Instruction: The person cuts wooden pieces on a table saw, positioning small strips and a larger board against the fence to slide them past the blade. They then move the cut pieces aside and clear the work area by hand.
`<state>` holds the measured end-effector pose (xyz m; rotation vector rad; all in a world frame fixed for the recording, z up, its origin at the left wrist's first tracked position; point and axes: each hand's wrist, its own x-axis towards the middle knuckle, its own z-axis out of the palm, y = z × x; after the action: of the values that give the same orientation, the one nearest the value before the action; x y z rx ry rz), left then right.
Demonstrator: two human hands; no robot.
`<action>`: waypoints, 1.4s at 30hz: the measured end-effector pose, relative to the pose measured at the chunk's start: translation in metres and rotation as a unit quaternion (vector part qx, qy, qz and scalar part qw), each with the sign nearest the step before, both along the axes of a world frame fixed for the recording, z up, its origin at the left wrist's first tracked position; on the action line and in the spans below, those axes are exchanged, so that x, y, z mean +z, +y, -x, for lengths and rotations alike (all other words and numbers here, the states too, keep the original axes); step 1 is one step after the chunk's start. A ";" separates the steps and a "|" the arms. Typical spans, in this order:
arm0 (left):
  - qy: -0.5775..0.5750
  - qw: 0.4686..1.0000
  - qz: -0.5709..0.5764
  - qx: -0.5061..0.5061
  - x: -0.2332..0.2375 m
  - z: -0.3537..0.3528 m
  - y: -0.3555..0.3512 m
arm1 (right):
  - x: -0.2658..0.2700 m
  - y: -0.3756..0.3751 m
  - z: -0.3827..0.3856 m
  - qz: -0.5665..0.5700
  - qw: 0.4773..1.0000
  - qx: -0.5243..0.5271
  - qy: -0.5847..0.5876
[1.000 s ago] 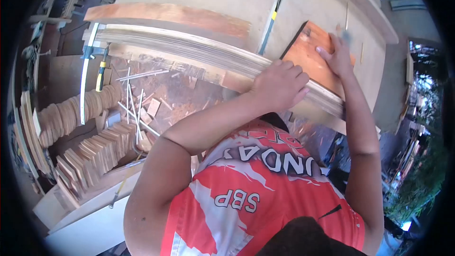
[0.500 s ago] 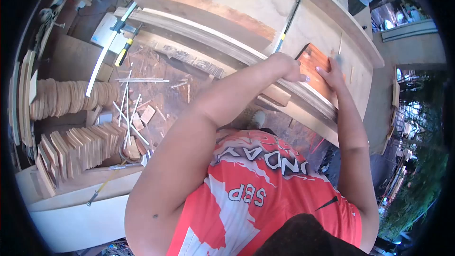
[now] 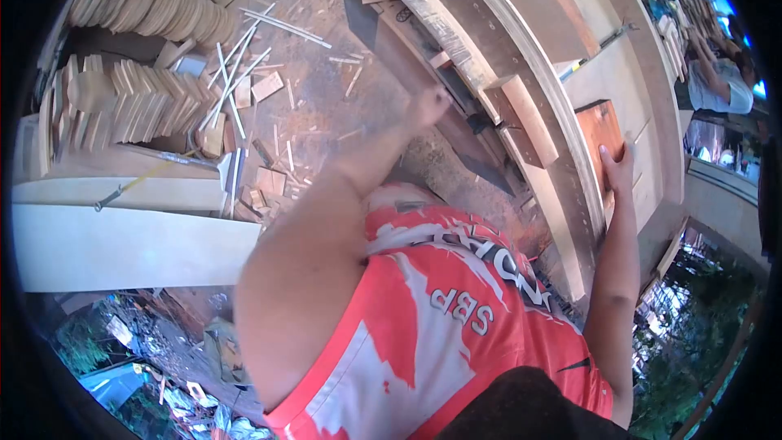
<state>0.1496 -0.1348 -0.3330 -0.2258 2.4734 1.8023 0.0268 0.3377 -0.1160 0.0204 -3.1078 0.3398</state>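
Observation:
On the bench lies a reddish-brown wooden block. My right hand grips the block's near right part, with the thumb on its top face and the fingers along its far side. My left hand is away from the block, low beside the bench's lower shelf and above the floor. Its fingers are curled in, slightly blurred, and whatever they hold, if anything, is too small to name. Between the hands run the bench's layered front edge and a short pale timber piece.
Offcuts and thin white strips litter the floor. Stacked wooden pieces and rounded boards stand at the left. A clamp bar crosses the bench top. Another person is at the upper right.
My left hand has left the bench edge near the block and moved down and left over the floor. The view has turned and shifted left; my right hand still holds the block.

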 end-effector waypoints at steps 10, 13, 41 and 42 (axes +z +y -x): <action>-0.065 0.929 -0.192 0.311 -0.014 0.125 0.046 | 0.031 -0.020 -0.008 0.021 0.996 -0.042 -0.071; -0.074 0.922 -0.213 0.314 -0.007 0.137 0.043 | 0.034 -0.025 -0.011 -0.008 0.997 -0.042 -0.065; 0.495 0.835 0.215 -0.107 0.284 0.019 0.275 | 0.052 -0.011 -0.011 -0.054 0.993 0.020 -0.106; 0.509 0.825 0.219 -0.112 0.284 0.016 0.272 | 0.053 -0.012 -0.013 -0.057 0.993 0.013 -0.101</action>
<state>0.1335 0.1376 -0.0487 1.2973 3.3121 1.3785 0.0397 0.3256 -0.0631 0.0282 -3.3274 0.1726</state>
